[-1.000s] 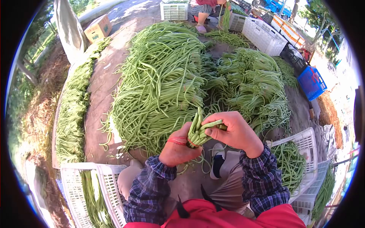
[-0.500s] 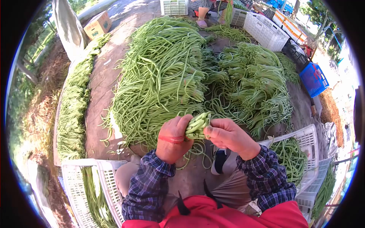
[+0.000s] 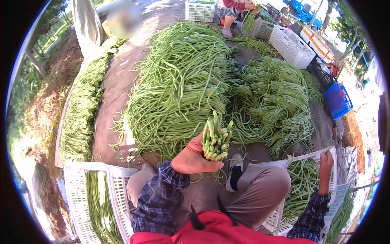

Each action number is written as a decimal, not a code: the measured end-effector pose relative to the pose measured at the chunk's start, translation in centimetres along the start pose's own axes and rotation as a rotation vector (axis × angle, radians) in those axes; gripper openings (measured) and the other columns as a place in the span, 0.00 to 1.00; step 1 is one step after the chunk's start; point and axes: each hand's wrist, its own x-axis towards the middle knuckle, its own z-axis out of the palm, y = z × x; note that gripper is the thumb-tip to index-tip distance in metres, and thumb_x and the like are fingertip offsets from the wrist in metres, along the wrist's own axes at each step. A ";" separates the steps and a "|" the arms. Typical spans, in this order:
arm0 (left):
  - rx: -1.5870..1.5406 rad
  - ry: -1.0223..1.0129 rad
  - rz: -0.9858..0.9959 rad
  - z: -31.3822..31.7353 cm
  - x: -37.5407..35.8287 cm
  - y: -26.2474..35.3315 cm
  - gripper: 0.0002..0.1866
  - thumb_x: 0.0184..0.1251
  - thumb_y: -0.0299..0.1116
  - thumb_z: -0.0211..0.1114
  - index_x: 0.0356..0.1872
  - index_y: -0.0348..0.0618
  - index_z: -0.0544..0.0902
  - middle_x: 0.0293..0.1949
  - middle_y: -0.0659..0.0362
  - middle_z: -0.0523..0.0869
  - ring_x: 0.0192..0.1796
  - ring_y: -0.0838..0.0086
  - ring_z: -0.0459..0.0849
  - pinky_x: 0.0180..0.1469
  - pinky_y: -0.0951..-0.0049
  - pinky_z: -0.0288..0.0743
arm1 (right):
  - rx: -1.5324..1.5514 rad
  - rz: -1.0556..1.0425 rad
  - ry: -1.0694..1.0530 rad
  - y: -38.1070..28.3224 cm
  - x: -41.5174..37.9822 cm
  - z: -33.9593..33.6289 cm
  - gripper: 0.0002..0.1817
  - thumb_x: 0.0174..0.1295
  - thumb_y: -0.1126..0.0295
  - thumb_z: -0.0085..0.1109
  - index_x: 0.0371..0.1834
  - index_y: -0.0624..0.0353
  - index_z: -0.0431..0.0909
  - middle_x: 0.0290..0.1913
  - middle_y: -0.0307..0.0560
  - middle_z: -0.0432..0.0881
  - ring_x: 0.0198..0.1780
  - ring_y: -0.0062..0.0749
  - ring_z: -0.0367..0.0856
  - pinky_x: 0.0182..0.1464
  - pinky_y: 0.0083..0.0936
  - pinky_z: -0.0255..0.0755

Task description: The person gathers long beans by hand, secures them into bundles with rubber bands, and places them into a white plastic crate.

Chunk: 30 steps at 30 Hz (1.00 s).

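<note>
My left hand (image 3: 198,156) is closed around a bundle of long green beans (image 3: 216,140), cut ends pointing up toward me. A thin reddish band shows at the bundle's lower edge, and red rubber bands circle my left wrist. Over at the right, my right hand (image 3: 326,164) is held with fingers curled at the far right rim of a white plastic crate (image 3: 310,153) that holds loose beans. Whether it grips the rim or something small is hidden. Just beyond my left hand lies a large heap of long beans (image 3: 178,89).
Another bean heap (image 3: 276,97) lies to the right, with a bean row (image 3: 79,122) along the left. A white crate (image 3: 115,183) stands by my left knee. Farther off are a blue crate (image 3: 338,101), white crates (image 3: 290,46) and a seated person (image 3: 229,18) handling beans.
My right hand has left the bundle and moved right to the crate rim. My left hand has turned the bundle's cut ends upward. My head view has shifted slightly.
</note>
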 end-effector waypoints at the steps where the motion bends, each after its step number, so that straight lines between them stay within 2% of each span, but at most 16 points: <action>1: 0.038 -0.070 -0.036 -0.4 0.0 0.0 0.29 0.45 0.18 0.70 0.52 0.44 0.71 0.41 0.63 0.77 0.43 0.79 0.75 0.45 0.76 0.72 | -0.311 -0.058 0.050 1.1 -1.4 -0.8 0.09 0.56 0.71 0.51 0.31 0.69 0.71 0.25 0.57 0.73 0.31 0.49 0.72 0.36 0.36 0.66; 2: 0.079 -0.138 -0.068 -0.5 0.1 0.0 0.27 0.45 0.19 0.70 0.49 0.44 0.72 0.40 0.62 0.77 0.43 0.79 0.74 0.45 0.75 0.72 | -0.649 -0.124 -0.022 3.5 -2.9 -2.3 0.09 0.53 0.73 0.53 0.34 0.68 0.73 0.28 0.58 0.74 0.32 0.51 0.72 0.38 0.41 0.65; 3: 0.062 -0.144 -0.054 -0.1 0.2 0.4 0.24 0.43 0.24 0.72 0.44 0.44 0.73 0.39 0.60 0.78 0.42 0.76 0.75 0.44 0.73 0.71 | -0.799 -0.278 0.079 5.3 -4.8 -2.8 0.10 0.51 0.75 0.53 0.36 0.67 0.74 0.31 0.57 0.74 0.33 0.53 0.72 0.40 0.43 0.66; 4: 0.060 -0.137 -0.045 -0.6 0.4 0.2 0.24 0.43 0.24 0.72 0.44 0.44 0.73 0.39 0.60 0.78 0.42 0.76 0.75 0.44 0.73 0.71 | -0.800 -0.289 0.081 5.5 -5.2 -3.0 0.10 0.51 0.75 0.53 0.36 0.67 0.74 0.31 0.57 0.74 0.33 0.53 0.72 0.40 0.43 0.66; 6: 0.043 -0.326 0.018 -1.8 0.5 -0.6 0.31 0.45 0.20 0.71 0.55 0.43 0.71 0.43 0.63 0.79 0.46 0.78 0.77 0.50 0.74 0.73 | -0.568 -0.296 -0.022 4.3 -6.3 -2.9 0.13 0.54 0.73 0.55 0.42 0.67 0.75 0.38 0.54 0.76 0.39 0.48 0.76 0.45 0.37 0.69; 7: -0.042 -0.312 -0.003 -1.6 0.5 -0.7 0.29 0.44 0.23 0.72 0.51 0.43 0.73 0.42 0.61 0.79 0.46 0.76 0.77 0.50 0.72 0.72 | -0.569 -0.296 -0.030 3.4 -6.4 -2.2 0.13 0.54 0.73 0.55 0.42 0.67 0.75 0.38 0.54 0.76 0.39 0.48 0.76 0.45 0.37 0.69; 9: -0.195 -0.319 0.022 -1.5 0.7 -1.3 0.29 0.41 0.25 0.73 0.49 0.41 0.73 0.41 0.57 0.79 0.46 0.71 0.77 0.49 0.70 0.72 | 0.112 -0.077 -0.147 -0.8 -5.6 0.3 0.16 0.60 0.67 0.56 0.47 0.68 0.74 0.44 0.51 0.78 0.47 0.38 0.78 0.53 0.30 0.69; 11: -0.328 -0.301 0.035 -1.5 0.7 -2.1 0.31 0.38 0.28 0.75 0.49 0.40 0.72 0.40 0.55 0.79 0.45 0.68 0.77 0.47 0.67 0.73 | 0.281 -0.139 -0.318 -6.9 -4.5 2.0 0.24 0.62 0.57 0.58 0.51 0.68 0.72 0.51 0.51 0.77 0.54 0.32 0.75 0.57 0.27 0.67; 15: -0.333 -0.318 0.048 -1.1 0.0 -1.7 0.30 0.37 0.30 0.75 0.47 0.40 0.72 0.38 0.54 0.79 0.43 0.67 0.77 0.46 0.66 0.73 | 0.506 -0.380 -0.601 -18.1 -3.5 6.0 0.41 0.53 0.41 0.61 0.58 0.67 0.68 0.55 0.51 0.75 0.60 0.34 0.71 0.61 0.31 0.61; 19: -0.315 -0.333 0.065 -0.7 -0.7 -1.6 0.31 0.37 0.31 0.76 0.47 0.40 0.72 0.38 0.54 0.79 0.42 0.67 0.78 0.45 0.66 0.73 | 0.556 -0.649 -0.992 -25.6 -3.0 10.7 0.48 0.49 0.39 0.63 0.64 0.66 0.62 0.61 0.52 0.70 0.64 0.37 0.66 0.64 0.35 0.58; 21: -0.415 -0.378 0.024 -0.6 -1.1 -1.2 0.35 0.38 0.30 0.76 0.53 0.39 0.70 0.40 0.53 0.79 0.42 0.65 0.78 0.44 0.66 0.74 | 0.704 -0.687 -1.194 -27.3 -3.0 14.5 0.49 0.48 0.44 0.67 0.66 0.65 0.58 0.61 0.53 0.70 0.64 0.38 0.66 0.64 0.33 0.58; 22: -0.465 -0.398 0.004 -0.7 -1.3 -1.1 0.37 0.38 0.29 0.76 0.56 0.39 0.69 0.42 0.52 0.78 0.42 0.65 0.79 0.43 0.66 0.75 | 0.708 -0.692 -1.201 -28.5 -3.6 15.6 0.49 0.48 0.44 0.67 0.66 0.65 0.58 0.61 0.53 0.70 0.64 0.38 0.66 0.64 0.33 0.58; 24: -0.521 -0.395 0.017 -1.0 -1.5 -2.0 0.40 0.40 0.30 0.73 0.60 0.40 0.66 0.43 0.51 0.78 0.42 0.60 0.79 0.43 0.62 0.76 | 0.983 -0.451 -1.494 -30.5 -4.7 17.5 0.49 0.47 0.51 0.71 0.67 0.65 0.56 0.59 0.52 0.71 0.61 0.37 0.69 0.62 0.32 0.62; 27: -0.676 -0.275 0.080 -1.0 -1.6 -2.8 0.37 0.39 0.30 0.70 0.57 0.42 0.68 0.42 0.50 0.78 0.41 0.56 0.80 0.40 0.61 0.77 | 1.031 -0.274 -1.632 -32.3 -5.0 18.9 0.47 0.47 0.57 0.73 0.66 0.65 0.58 0.57 0.52 0.73 0.56 0.33 0.73 0.56 0.28 0.68; 28: -0.633 -0.172 0.010 -1.2 -2.0 -2.8 0.35 0.39 0.34 0.69 0.55 0.41 0.69 0.41 0.49 0.77 0.37 0.56 0.78 0.38 0.60 0.75 | 1.037 -0.258 -1.646 -32.7 -5.0 18.9 0.47 0.47 0.57 0.73 0.66 0.65 0.58 0.57 0.52 0.73 0.56 0.33 0.73 0.56 0.28 0.68; 30: -0.665 -0.164 0.039 -1.5 -1.6 -2.7 0.32 0.43 0.30 0.68 0.55 0.42 0.70 0.42 0.53 0.78 0.41 0.60 0.80 0.42 0.61 0.77 | 0.945 -0.152 -1.502 -33.2 -4.3 18.7 0.52 0.41 0.52 0.75 0.67 0.64 0.56 0.60 0.54 0.70 0.54 0.36 0.76 0.54 0.28 0.71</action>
